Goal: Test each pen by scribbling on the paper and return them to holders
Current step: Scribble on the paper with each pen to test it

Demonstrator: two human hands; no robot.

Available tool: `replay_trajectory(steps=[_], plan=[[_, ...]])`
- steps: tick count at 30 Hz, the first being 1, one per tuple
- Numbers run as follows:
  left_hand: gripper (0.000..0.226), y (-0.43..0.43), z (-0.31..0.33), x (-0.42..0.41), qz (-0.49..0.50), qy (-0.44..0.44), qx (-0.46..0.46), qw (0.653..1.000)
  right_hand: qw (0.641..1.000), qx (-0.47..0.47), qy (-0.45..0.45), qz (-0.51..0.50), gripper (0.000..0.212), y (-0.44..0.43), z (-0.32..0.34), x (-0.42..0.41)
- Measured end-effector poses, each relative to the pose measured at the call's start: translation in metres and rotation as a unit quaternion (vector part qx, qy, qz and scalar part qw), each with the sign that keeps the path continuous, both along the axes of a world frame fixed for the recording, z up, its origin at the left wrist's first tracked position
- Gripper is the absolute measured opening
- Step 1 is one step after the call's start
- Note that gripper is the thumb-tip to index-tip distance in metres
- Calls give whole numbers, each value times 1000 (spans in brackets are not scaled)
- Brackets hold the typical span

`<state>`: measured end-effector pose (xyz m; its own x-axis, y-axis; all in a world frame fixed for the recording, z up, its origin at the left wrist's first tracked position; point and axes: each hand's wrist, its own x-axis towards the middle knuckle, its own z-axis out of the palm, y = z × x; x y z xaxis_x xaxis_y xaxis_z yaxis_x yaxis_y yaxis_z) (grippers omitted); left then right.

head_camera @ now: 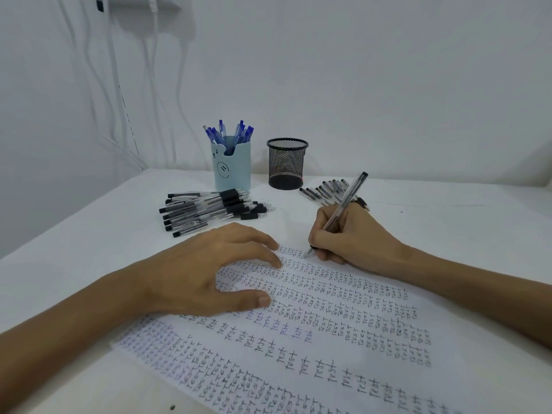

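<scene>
My right hand grips a clear black-ink pen, its tip touching the top edge of the paper. The sheet is covered with rows of the handwritten word "TEST". My left hand rests on the paper's upper left part, fingers spread and fingertips pressing it down. A light blue holder at the back holds several blue pens. Beside it stands a black mesh holder that looks empty.
A pile of several black clicker pens lies left of centre in front of the blue holder. Another row of black pens lies behind my right hand. White cables hang down the wall at the left.
</scene>
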<state>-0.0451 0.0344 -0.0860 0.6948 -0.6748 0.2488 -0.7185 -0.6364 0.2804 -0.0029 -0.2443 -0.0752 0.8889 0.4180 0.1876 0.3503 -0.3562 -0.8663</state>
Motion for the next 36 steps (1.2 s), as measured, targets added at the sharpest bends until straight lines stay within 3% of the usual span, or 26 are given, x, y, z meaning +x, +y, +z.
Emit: replay_trajectory(steps=[29, 36], plan=[[51, -2, 4, -1, -21, -21, 28, 999, 1000, 8, 12, -19, 19, 2, 0, 1], [62, -1, 1, 0, -3, -1, 2, 1000, 1000, 7, 15, -21, 19, 3, 1, 1]])
